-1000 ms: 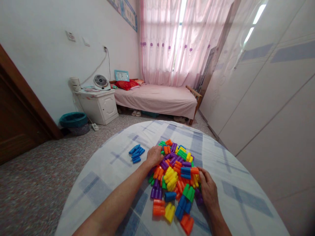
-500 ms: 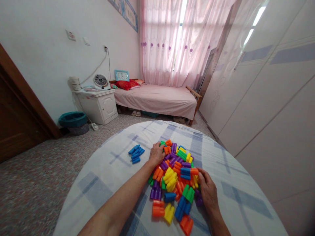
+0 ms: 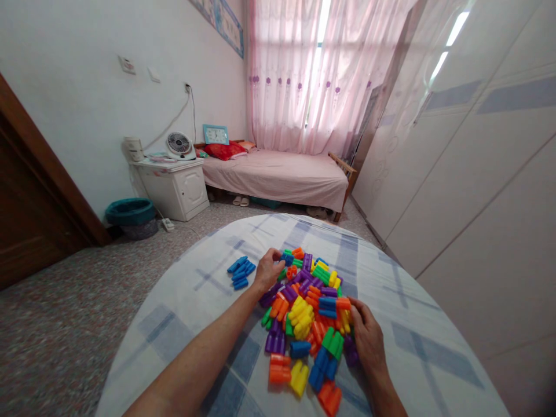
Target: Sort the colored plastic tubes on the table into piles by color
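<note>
My left hand (image 3: 268, 269) is at the far left edge of a heap of bright plastic building blocks (image 3: 304, 284). Its thumb and fingers are pinched on a blue block (image 3: 286, 259). On the right side of the heap, my right hand (image 3: 368, 333) has its fingers curled together, their tips against the end of an orange block (image 3: 343, 303). That block lies in line with another blue block (image 3: 327, 307). Below the right hand's fingers is a purple block (image 3: 350, 350), partly covered. Left of the heap, several blue blocks (image 3: 241, 272) lie in a small separate group.
A white and blue checked cloth (image 3: 182, 324) covers the round table. Nearer me lie a yellow block (image 3: 299, 378) and an orange block (image 3: 330, 397). Beyond the table stand a bed (image 3: 282, 168), a white cabinet (image 3: 191, 188) with a fan (image 3: 179, 145), and a bin (image 3: 132, 214).
My left hand has drawn slightly left and now has a blue block in its fingers. An orange block near it has shifted. My right hand has stayed in place.
</note>
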Demonstrator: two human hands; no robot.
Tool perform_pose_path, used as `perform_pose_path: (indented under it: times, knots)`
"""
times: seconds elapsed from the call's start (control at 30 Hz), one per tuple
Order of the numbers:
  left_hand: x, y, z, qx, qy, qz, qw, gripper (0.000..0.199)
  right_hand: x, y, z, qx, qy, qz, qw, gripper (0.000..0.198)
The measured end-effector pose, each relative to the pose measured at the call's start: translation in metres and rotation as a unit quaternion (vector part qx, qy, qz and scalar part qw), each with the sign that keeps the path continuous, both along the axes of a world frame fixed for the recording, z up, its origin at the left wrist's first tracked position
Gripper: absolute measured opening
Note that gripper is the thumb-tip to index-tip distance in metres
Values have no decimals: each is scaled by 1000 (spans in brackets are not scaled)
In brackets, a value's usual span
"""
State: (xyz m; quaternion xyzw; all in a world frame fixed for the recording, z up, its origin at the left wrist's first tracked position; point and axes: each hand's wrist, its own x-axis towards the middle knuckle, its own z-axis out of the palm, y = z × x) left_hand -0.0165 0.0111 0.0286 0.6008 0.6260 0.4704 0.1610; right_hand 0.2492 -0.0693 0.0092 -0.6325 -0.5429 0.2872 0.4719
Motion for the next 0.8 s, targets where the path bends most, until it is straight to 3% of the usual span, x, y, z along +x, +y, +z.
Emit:
perform_pose_path:
  times: [0.23,0.47,0.63,0.8]
  knots:
    - [-55,-31,16,20,-47,19,999,31,-2,-1,2,-13,-4,-6,1000,53]
    - [-114,-60,-2,3,48,119,992,32,-5,-3,7,-22,7,-18,1000,52]
    - [-117,-67,-20,-15,106,103,989,36,-8,-6,13,-30,17,-28,999,50]
    - [-104,-68,-26,-36,182,70,980,76,-8,-6,13,-23,9,-28,999,51]
